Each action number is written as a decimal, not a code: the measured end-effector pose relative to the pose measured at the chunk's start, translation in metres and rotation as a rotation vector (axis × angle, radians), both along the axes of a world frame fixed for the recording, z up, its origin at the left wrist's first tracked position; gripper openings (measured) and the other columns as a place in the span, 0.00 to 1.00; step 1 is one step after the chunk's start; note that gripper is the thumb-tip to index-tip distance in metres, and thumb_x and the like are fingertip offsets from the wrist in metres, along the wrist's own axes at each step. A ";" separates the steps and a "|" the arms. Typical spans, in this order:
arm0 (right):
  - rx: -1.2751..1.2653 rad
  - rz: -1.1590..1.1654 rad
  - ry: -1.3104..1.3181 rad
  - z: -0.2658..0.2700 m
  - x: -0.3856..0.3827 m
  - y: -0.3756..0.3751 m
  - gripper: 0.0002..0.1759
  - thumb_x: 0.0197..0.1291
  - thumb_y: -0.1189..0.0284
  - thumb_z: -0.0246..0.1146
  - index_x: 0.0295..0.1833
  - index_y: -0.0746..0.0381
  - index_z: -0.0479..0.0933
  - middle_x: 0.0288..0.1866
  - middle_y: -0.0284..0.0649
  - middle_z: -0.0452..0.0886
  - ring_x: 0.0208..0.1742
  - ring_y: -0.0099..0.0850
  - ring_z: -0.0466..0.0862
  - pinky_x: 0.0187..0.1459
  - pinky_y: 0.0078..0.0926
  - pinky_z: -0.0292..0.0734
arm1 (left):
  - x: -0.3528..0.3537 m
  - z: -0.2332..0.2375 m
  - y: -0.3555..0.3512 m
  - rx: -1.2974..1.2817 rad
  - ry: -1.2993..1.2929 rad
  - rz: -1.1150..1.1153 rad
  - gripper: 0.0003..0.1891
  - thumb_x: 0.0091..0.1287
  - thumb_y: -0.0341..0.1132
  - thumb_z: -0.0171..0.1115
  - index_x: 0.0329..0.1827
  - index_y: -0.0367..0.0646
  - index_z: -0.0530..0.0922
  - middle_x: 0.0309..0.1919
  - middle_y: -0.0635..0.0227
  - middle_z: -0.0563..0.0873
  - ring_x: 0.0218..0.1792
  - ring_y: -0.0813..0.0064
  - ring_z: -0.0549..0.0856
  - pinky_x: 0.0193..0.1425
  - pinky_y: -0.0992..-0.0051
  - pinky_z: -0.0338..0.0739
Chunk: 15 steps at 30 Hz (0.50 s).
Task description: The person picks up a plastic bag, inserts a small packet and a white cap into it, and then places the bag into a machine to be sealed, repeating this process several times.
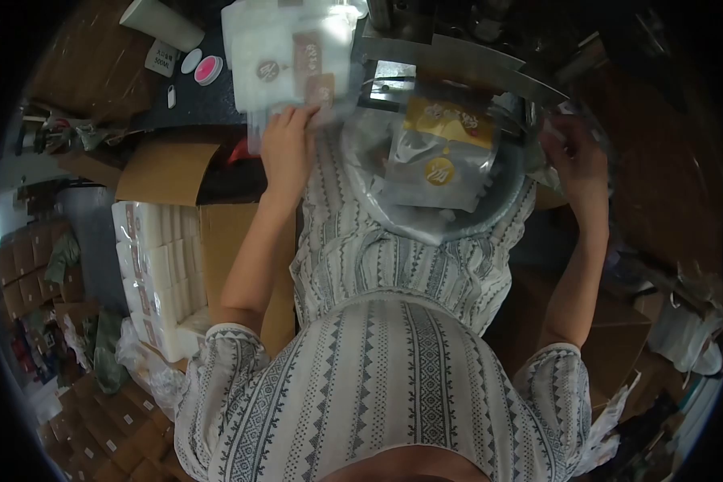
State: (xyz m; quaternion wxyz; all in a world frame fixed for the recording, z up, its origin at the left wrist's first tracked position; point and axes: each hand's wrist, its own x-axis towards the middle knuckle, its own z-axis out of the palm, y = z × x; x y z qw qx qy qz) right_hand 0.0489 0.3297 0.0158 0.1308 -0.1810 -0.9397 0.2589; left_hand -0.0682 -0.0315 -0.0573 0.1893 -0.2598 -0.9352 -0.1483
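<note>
My left hand (289,153) is at the lower edge of a stack of translucent printed bags (253,60), its curled fingers closed on a bag's edge. Out to the right, my right hand (580,165) is held beside a metal machine part, fingers bent together; what they hold is too dark and blurred to make out. Between the hands, a clear pouch with a yellow top band and a round yellow mark (450,149) lies on a round basin lined with clear plastic (394,221), above my lap.
A curved metal machine edge (466,52) runs behind the basin. At the upper left are a white cup (162,24) and an open pink jar (208,71). An open cardboard box (245,249) and stacked white packets (161,265) are at the left. More boxes (602,321) lie right.
</note>
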 end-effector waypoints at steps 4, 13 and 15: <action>-0.376 0.336 0.032 0.019 -0.007 -0.056 0.13 0.59 0.74 0.66 0.49 0.64 0.78 0.40 0.43 0.84 0.40 0.31 0.84 0.43 0.25 0.76 | 0.030 0.030 0.017 0.167 -0.024 0.025 0.08 0.57 0.29 0.66 0.40 0.40 0.81 0.32 0.62 0.82 0.34 0.56 0.82 0.37 0.63 0.76; -0.352 0.638 0.083 0.010 -0.025 -0.082 0.16 0.58 0.73 0.67 0.52 0.63 0.78 0.41 0.39 0.84 0.41 0.26 0.83 0.44 0.25 0.76 | 0.057 0.044 0.062 0.337 -0.365 -0.342 0.06 0.63 0.33 0.64 0.36 0.39 0.82 0.29 0.62 0.84 0.30 0.62 0.84 0.32 0.69 0.76; -0.372 0.529 0.060 0.010 -0.022 -0.070 0.15 0.59 0.74 0.66 0.52 0.63 0.79 0.41 0.40 0.84 0.42 0.27 0.84 0.44 0.25 0.76 | 0.053 0.050 0.082 0.513 -1.022 -0.241 0.08 0.64 0.33 0.64 0.40 0.38 0.83 0.32 0.61 0.86 0.31 0.73 0.87 0.32 0.72 0.76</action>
